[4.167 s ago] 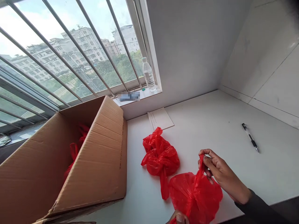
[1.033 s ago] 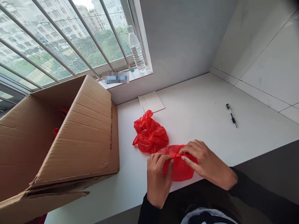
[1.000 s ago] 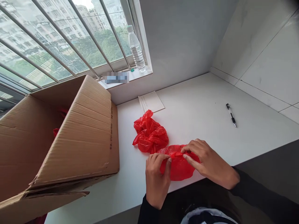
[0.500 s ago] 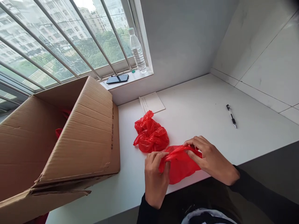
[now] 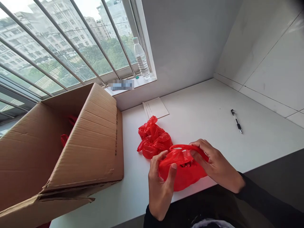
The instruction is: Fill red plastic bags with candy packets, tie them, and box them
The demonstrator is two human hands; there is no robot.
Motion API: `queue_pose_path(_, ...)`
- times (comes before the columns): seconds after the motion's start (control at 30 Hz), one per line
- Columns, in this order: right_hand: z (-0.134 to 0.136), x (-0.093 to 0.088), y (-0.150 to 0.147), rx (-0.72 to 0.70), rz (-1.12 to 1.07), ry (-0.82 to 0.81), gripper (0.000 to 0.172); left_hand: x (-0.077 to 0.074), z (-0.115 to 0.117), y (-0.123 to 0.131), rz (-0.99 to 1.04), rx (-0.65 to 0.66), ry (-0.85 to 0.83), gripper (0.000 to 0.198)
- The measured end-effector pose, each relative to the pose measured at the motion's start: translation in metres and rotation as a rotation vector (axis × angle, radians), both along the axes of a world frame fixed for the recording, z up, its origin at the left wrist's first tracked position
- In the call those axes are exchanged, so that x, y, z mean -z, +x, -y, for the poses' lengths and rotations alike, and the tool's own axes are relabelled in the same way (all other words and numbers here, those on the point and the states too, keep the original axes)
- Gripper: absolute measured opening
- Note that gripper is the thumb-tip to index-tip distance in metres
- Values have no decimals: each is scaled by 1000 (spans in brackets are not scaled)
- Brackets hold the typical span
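Note:
A thin red plastic bag lies at the table's front edge, its mouth partly parted and some small dark contents showing inside. My right hand is closed on the bag's rim at the right, thumb against fingers. At the left side of the bag, my left hand has its thumb and fingers spread apart, touching the plastic without a visible grip. Just beyond the left fingers sits a second red plastic bag, bunched up and full.
An open cardboard box stands on the left with red plastic inside. On the white table are a booklet and a pen. The windowsill holds a water bottle and a blurred-out object.
My left thumb and fingers have spread apart from their hold on the rim. The bag's mouth has parted, showing the contents, and a loop of rim stands up near my right hand.

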State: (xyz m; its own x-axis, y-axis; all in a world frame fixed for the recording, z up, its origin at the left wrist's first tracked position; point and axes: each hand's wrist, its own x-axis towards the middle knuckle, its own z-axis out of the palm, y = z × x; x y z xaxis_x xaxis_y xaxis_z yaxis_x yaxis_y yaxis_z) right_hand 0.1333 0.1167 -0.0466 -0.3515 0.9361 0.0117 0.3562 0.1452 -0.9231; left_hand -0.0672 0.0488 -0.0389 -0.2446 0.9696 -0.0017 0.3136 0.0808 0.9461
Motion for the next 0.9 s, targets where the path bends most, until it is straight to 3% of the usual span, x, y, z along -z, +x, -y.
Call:
queue_pose_path(0.1, 2, -8, -4, 1, -123, -109, 29, 1, 3, 1, -137, 90, 76, 32)
queue_pose_path(0.2, 5, -16, -7, -14, -261, -247, 33, 10, 5, -1, -293, 170, 201, 57)
queue_pose_path(0.23, 6, -18, -8, -7, -293, -259, 35, 14, 5, -2, -342, 168, 242, 55)
queue_pose_path(0.3, 6, -18, -11, 34, -328, -234, 40, 23, 3, -3, -365, 140, 293, 31)
queue_pose_path(0.37, 6, -15, -14, 73, -335, -201, 44, 31, 0, -3, -269, 88, 316, 15)
queue_pose_path(0.47, 5, -8, -18, 95, -355, -224, 48, 35, -5, -1, -21, -30, 299, 27)
queue_pose_path(0.57, 3, 1, -22, 120, -464, -325, 48, 30, -7, 3, 325, -164, 143, 37)
queue_pose_path(0.7, 3, 11, -24, 96, -602, -363, 46, 21, -11, 7, 732, -129, 60, 39)
queue_pose_path(0.83, 9, 12, -28, 93, -615, -365, 41, 21, -18, 9, 848, -155, -9, 36)
queue_pose_path(0.9, 14, 7, -32, 82, -582, -395, 37, 23, -19, 11, 738, -153, -60, 42)
